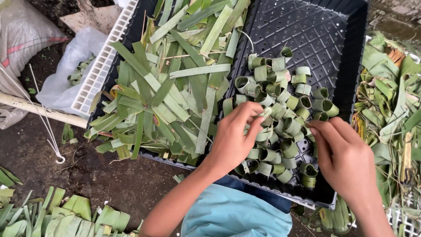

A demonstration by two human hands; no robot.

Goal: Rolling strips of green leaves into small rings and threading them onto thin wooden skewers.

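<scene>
Lying left, flat leaf strips (169, 94) fill one black tray (131, 33). The left hand (232, 138) pinches a small leaf piece (265, 113) over the heap of rolled leaf rings (280, 118) in the perforated tray (333, 30); slack fingers might let it unroll. The right hand (344, 160) hovers curled, seemingly empty.

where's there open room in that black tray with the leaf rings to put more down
The far end of the black perforated tray is bare, bordered by its top and right walls and the heap of leaf rings below. The near half is crowded with rings under the left hand and right hand. The neighbouring tray is full of flat leaf strips.
</scene>
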